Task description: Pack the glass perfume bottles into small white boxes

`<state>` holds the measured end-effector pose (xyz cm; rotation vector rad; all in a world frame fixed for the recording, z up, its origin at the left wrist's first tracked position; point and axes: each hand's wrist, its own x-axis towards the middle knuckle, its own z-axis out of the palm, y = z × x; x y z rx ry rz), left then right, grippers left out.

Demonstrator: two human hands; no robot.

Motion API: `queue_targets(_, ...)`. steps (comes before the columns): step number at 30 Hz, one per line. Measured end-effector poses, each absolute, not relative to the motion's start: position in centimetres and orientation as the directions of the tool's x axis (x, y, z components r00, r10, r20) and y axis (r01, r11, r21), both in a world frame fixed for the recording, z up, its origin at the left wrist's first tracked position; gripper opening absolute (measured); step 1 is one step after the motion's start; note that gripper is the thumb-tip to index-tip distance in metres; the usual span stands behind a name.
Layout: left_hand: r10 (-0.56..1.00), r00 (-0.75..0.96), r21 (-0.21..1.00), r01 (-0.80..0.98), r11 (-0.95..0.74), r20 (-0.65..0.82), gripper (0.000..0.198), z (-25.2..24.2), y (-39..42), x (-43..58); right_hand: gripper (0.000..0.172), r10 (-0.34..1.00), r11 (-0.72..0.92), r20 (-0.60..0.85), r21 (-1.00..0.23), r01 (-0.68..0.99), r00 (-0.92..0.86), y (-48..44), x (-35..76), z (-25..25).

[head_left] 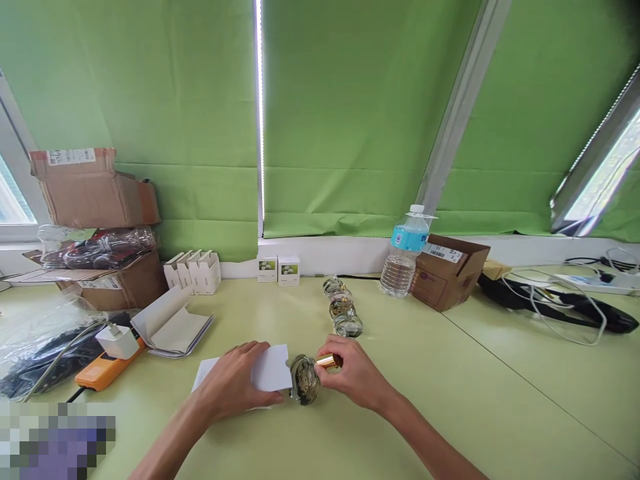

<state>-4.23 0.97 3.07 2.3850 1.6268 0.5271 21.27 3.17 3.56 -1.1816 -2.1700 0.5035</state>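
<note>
My left hand [233, 381] lies over a white card [273, 368] and appears to grip it, with a sheet of white paper [205, 373] showing beneath. My right hand [353, 373] pinches a short gold metal cap [329, 361] between its fingers. A round clear glass bottle [305, 380] with dark reflections sits on the table between my hands, right against the cap. I cannot tell whether the cap is fitted to it. Several similar glass bottles [343, 308] stand in a line farther back.
Small white boxes [200, 272] stand along the back, near a plastic water bottle [405, 253] and a cardboard box [447, 272]. To the left lie an orange power strip [107, 365], a white plug [117, 341] and an open booklet [173, 327]. Black cables [550, 303] lie at right.
</note>
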Motion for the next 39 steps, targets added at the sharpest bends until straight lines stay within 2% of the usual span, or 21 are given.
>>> queue_targets(2,0.935,0.296,0.333,0.877,-0.347,0.195,0.063,2.7,1.3,-4.6,0.004,0.849,0.528,0.326,-0.565,0.634,-0.417,3.1,21.4,3.8)
queue_targets(5,0.935,0.247,0.291,0.903,-0.317,0.255,0.076,2.2,1.8,-5.2,0.004,0.845,0.534,0.326,-0.529,0.659,-0.423,2.9,21.5,4.3)
queue_targets(7,0.903,0.279,0.273,0.887,-0.373,0.325,0.082,2.1,1.9,-5.1,0.003,0.841,0.542,0.329,-0.498,0.677,-0.430,2.5,21.4,4.7)
queue_targets(10,0.818,0.385,0.272,0.808,-0.522,0.427,0.080,2.2,1.4,-3.7,0.002,0.841,0.539,0.326,-0.447,0.714,-0.431,1.8,21.2,5.2)
queue_targets(13,0.779,0.446,0.338,0.721,-0.605,0.441,0.083,1.8,0.0,-1.2,0.004,0.843,0.532,0.328,-0.401,0.746,-0.426,1.0,20.7,5.5)
queue_targets(17,0.814,0.436,0.462,0.672,-0.579,0.385,0.095,0.6,-1.6,1.7,0.006,0.841,0.534,0.324,-0.377,0.756,-0.433,0.2,20.1,5.4)
queue_targets(21,0.831,0.398,0.521,0.649,-0.554,0.388,0.081,0.3,-1.7,2.5,0.005,0.831,0.549,0.332,-0.357,0.756,-0.447,-0.2,19.7,5.4)
queue_targets(24,0.821,0.395,0.541,0.620,-0.569,0.411,0.074,0.4,-1.4,2.2,0.013,0.816,0.576,0.329,-0.401,0.712,-0.475,-0.4,19.5,5.5)
queue_targets(28,0.817,0.387,0.528,0.627,-0.573,0.427,0.077,0.2,-1.3,1.9,0.029,0.839,0.539,0.291,-0.551,0.637,-0.459,-0.5,19.4,6.0)
queue_targets(33,0.813,0.363,0.493,0.658,-0.570,0.455,0.076,-0.2,-1.3,1.8,0.010,0.855,0.509,0.298,-0.637,0.579,-0.425,-0.4,19.8,6.9)
queue_targets(39,0.817,0.319,0.455,0.705,-0.543,0.481,0.074,-0.2,-1.0,1.6,0.009,0.886,0.463,0.352,-0.652,0.600,-0.302,0.7,20.5,6.7)
